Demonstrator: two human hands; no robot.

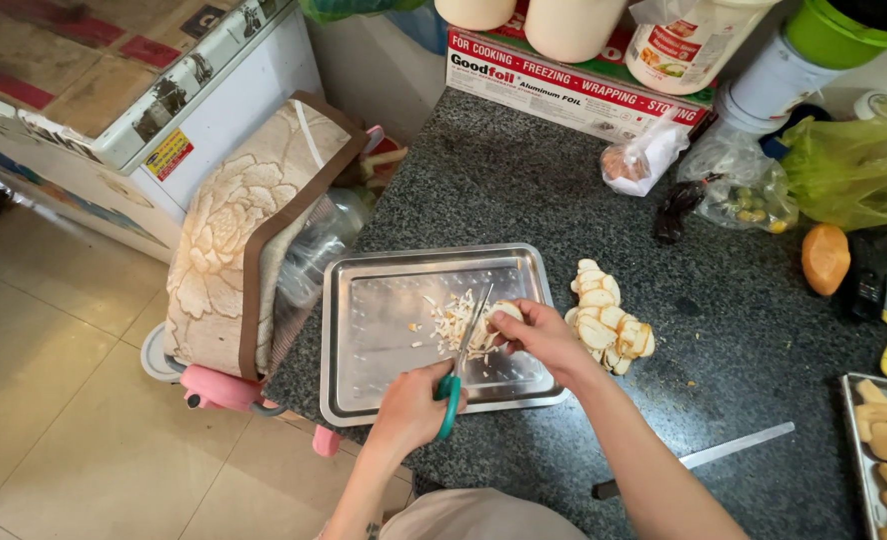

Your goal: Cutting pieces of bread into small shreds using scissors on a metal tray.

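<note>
One steel tray (364, 330) held one heap of shreds (454, 325); one pile of mushrooms (609, 320) lay just right of it on the dark speckled surface (524, 190), above a tiled floor (54, 380). The left hand (409, 405) gripped green-handled scissors (459, 370). The right hand (544, 335) pinched one mushroom (504, 312) against the blades, over the tray.

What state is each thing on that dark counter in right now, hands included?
left hand: gripping green-handled scissors, blades open over the tray
right hand: holding a pale food piece at the blades
steel tray: holds a small heap of cut shreds
pale slices: piled beside the tray, uncut
knife: lying flat, untouched
</note>
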